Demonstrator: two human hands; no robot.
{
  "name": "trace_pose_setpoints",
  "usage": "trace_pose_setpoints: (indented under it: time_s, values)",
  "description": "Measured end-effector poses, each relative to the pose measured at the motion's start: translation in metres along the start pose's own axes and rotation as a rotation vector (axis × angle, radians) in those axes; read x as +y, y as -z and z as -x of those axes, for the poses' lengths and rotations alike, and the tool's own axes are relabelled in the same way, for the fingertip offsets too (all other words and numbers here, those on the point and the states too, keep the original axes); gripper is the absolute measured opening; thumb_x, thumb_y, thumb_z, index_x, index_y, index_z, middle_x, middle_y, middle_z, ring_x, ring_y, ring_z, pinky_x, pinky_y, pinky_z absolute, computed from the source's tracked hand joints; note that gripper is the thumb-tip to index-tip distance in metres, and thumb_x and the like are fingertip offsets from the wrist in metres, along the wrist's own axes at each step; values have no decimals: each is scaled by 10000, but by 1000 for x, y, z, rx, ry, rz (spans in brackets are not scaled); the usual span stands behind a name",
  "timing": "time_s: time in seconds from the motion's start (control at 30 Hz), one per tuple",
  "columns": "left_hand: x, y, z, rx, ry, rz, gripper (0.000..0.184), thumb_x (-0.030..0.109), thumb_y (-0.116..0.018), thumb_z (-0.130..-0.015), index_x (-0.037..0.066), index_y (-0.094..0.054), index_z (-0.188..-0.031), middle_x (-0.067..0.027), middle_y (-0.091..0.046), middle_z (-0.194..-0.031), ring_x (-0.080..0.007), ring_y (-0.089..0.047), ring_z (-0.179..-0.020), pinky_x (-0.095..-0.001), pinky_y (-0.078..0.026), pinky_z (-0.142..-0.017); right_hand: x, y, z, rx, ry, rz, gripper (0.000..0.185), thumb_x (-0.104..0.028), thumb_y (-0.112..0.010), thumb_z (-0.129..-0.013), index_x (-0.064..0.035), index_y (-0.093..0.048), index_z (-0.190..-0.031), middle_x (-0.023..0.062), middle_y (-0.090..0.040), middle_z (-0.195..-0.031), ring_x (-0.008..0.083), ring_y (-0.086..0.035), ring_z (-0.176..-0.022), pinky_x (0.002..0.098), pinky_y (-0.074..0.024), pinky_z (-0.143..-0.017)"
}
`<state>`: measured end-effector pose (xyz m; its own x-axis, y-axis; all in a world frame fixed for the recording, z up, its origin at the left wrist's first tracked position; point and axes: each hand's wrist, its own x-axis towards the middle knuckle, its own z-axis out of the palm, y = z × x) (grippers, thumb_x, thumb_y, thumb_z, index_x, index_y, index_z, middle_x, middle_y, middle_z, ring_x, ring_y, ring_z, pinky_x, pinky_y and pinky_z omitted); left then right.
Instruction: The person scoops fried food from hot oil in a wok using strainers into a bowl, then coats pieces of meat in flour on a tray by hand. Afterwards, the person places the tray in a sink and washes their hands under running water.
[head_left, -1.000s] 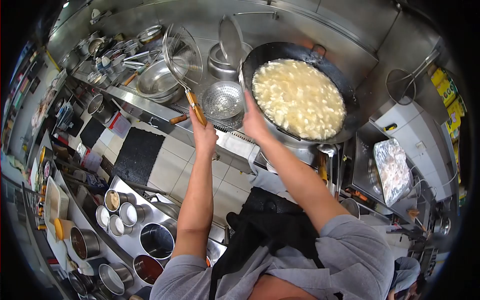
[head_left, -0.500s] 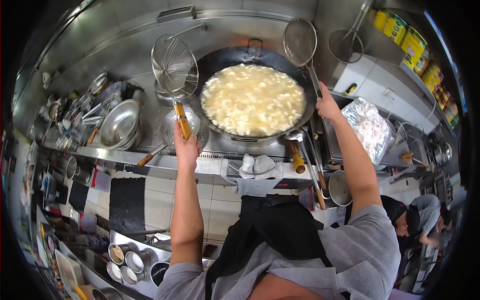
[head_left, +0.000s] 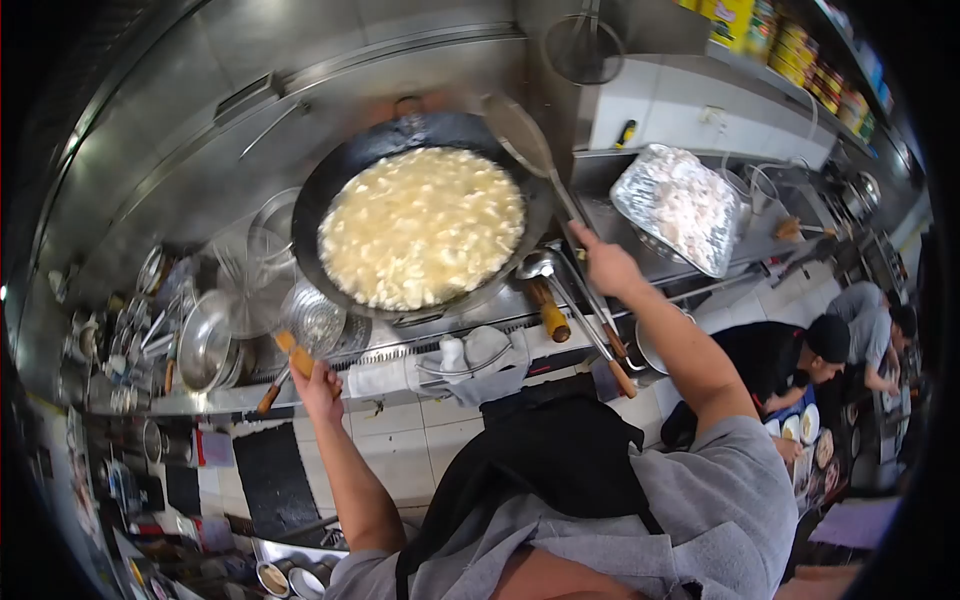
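Your left hand [head_left: 318, 389] is closed round the wooden handle [head_left: 296, 354] of a blurred wire strainer [head_left: 246, 290], now lowered towards the steel bowl [head_left: 208, 342], your right hand [head_left: 610, 268] round the fine-mesh skimmer [head_left: 519, 136] by the round black wok [head_left: 335, 180] of pale, lumpy pieces [head_left: 422, 228].
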<state>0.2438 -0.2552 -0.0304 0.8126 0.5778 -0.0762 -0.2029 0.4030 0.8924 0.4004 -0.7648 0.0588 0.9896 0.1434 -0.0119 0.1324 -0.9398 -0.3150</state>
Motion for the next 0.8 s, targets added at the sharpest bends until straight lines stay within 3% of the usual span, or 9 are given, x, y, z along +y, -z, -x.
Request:
trace_pose_setpoints:
  time_s: [0.13,0.2,0.27,0.37,0.57,0.67,0.73,0.77,0.8]
  values:
    - [-66,57,-31,35,234,-134,408,42,-574,-893,197,-408,-1232,28,-459,-730,-65,-400,-529,-212,-319,-422,-45,-4,39,-151,-6,2,789,-70,-505,-823,-343,-168,-1482,220,-668,-881,379,-672,-801,507,-522,-675]
    - [-100,75,-50,4,339,-90,147,96,-574,-915,169,-456,-964,49,-433,-675,-62,-382,-511,-216,-302,-406,-46,-28,41,-81,38,-73,631,-128,-429,-892,-340,-254,-1460,206,-662,-882,371,-672,-807,487,-527,-675]
    - [-130,77,-67,-28,361,-16,151,148,-560,-932,167,-441,-842,51,-382,-629,-73,-364,-515,-244,-291,-445,-50,-32,49,-70,57,-140,481,-223,-392,-950,-313,-375,-1422,222,-652,-947,387,-666,-828,489,-538,-711]
    - [-160,64,-76,0,281,-158,65,106,-558,-882,109,-500,-912,15,-426,-656,-107,-426,-547,-257,-358,-494,-51,-65,34,-92,166,70,702,-228,-561,-873,-289,-242,-1495,307,-501,-1226,418,-659,-866,449,-561,-683]
    - [-218,-45,7,-192,217,-498,101,100,-559,-866,93,-510,-954,4,-448,-667,-117,-450,-558,-263,-380,-502,-14,-48,112,-88,248,-355,825,-302,-604,-895,-228,-81,-1529,294,-480,-1198,446,-551,-1053,487,-439,-893]
    - [-252,-93,67,-349,257,-613,127,97,-559,-858,85,-514,-976,-1,-460,-673,-122,-462,-563,-266,-391,-506,68,-109,170,243,321,-528,759,-280,-583,-915,-147,-138,-1516,237,-575,-1140,419,-564,-1027,468,-437,-894]
    - [-273,-113,107,-446,290,-693,145,95,-560,-852,79,-518,-990,-5,-467,-677,-125,-470,-567,-267,-398,-508,122,-113,245,-158,-60,-537,701,-293,-548,-922,-89,-190,-1490,277,-599,-1063,407,-600,-996,443,-464,-873]
    - [-283,-121,127,-490,309,-737,154,94,-560,-850,76,-519,-997,-7,-471,-679,-126,-474,-569,-268,-401,-509,183,-196,269,-66,-35,-454,702,-322,-552,-912,-121,-202,-1487,289,-598,-1073,409,-605,-989,446,-468,-863]
    - [-294,-126,147,-528,327,-779,163,93,-560,-847,74,-521,-1004,-9,-475,-681,-128,-478,-570,-269,-405,-511,197,-165,316,-402,-291,-480,731,-345,-583,-889,-146,-215,-1489,281,-603,-1111,403,-603,-1011,453,-467,-862]
